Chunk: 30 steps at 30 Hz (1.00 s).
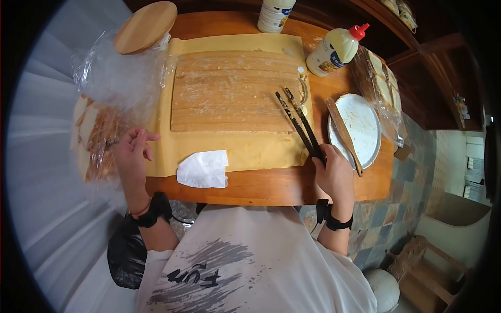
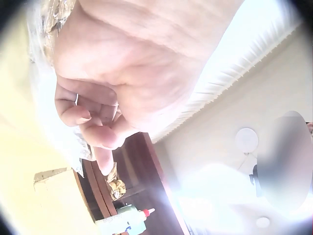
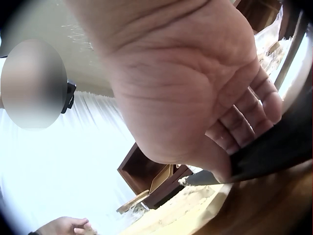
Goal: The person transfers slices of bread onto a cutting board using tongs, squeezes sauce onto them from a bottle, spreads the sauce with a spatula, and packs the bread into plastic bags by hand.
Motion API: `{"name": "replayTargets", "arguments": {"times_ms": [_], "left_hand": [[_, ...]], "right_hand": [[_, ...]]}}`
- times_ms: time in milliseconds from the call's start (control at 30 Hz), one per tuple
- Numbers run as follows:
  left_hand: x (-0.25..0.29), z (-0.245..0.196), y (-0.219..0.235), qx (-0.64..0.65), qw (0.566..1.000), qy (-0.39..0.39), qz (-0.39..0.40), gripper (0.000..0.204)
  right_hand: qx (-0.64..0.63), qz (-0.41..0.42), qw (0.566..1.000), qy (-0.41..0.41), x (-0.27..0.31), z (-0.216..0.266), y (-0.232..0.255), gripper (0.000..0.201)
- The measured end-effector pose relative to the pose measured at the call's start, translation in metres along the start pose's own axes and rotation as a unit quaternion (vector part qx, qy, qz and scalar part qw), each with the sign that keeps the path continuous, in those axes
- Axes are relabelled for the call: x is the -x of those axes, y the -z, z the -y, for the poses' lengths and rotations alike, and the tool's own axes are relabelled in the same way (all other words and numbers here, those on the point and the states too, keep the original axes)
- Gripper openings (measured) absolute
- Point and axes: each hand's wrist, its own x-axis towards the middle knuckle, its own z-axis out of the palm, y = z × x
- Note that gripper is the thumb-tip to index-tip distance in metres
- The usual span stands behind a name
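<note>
My right hand (image 1: pixel 335 175) grips black tongs (image 1: pixel 309 136) near their closed end, with the thumb along one side in the right wrist view. The two arms stand slightly apart, tips smeared with pale bits, over the right edge of a floury wooden board (image 1: pixel 235 94). The board lies on a yellow mat (image 1: pixel 250 151). My left hand (image 1: pixel 133 151) hovers at the mat's left edge, fingers loosely bent and holding nothing, beside plastic-wrapped bread slices (image 1: pixel 102 138). A crumpled white paper (image 1: pixel 203 169) lies on the mat's front edge between the hands.
Right of the tongs, a wooden spatula (image 1: pixel 342 128) lies across a white round plate (image 1: pixel 368 128). Behind stand a red-capped squeeze bottle (image 1: pixel 333 52) and another bottle (image 1: pixel 275 15). Wrapped white slices (image 1: pixel 383 83) are at the far right. A round wooden lid (image 1: pixel 146 27) rests on clear plastic, back left.
</note>
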Motion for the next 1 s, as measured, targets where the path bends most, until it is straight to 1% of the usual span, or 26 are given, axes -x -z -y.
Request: {"name": "replayTargets", "arguments": {"times_ms": [167,233,367,467,533,600,667,767,867,1000], "left_hand": [[0.001,0.002,-0.002,-0.005,1.0,0.0,0.006,0.014],[0.002,0.001,-0.004,-0.005,1.0,-0.016,0.02,0.015],[0.001,0.003,-0.005,0.009,0.999,-0.019,0.038,0.016],[0.003,0.002,-0.009,0.018,0.999,-0.015,0.036,0.018],[0.004,0.001,-0.011,0.031,0.999,-0.023,0.025,0.017],[0.005,-0.001,-0.012,0.032,0.999,-0.028,0.028,0.015],[0.006,-0.003,-0.013,0.032,0.999,-0.033,0.028,0.014],[0.008,-0.006,-0.012,0.017,0.999,-0.023,0.015,0.011],[0.009,-0.009,-0.011,0.009,1.0,-0.019,0.01,0.014],[0.009,-0.016,-0.016,-0.01,1.0,-0.02,-0.002,0.017]], "right_hand": [[-0.02,-0.012,1.0,-0.004,0.003,-0.006,0.003,0.026],[-0.033,-0.015,0.999,-0.002,0.005,-0.009,0.003,0.027],[-0.027,-0.027,0.999,-0.006,0.005,-0.012,0.004,0.03],[-0.017,-0.026,0.999,-0.009,-0.005,-0.008,0.005,0.031],[-0.01,-0.071,0.997,0.019,-0.015,-0.007,0.003,0.029],[0.001,-0.084,0.996,0.03,-0.023,-0.006,-0.001,0.028],[0.002,-0.121,0.991,0.059,-0.028,-0.005,-0.006,0.029],[-0.008,-0.11,0.992,0.055,-0.031,-0.007,-0.009,0.03],[-0.05,-0.092,0.992,0.068,-0.025,-0.011,-0.008,0.032],[-0.061,-0.095,0.991,0.071,-0.014,-0.012,-0.008,0.033]]}}
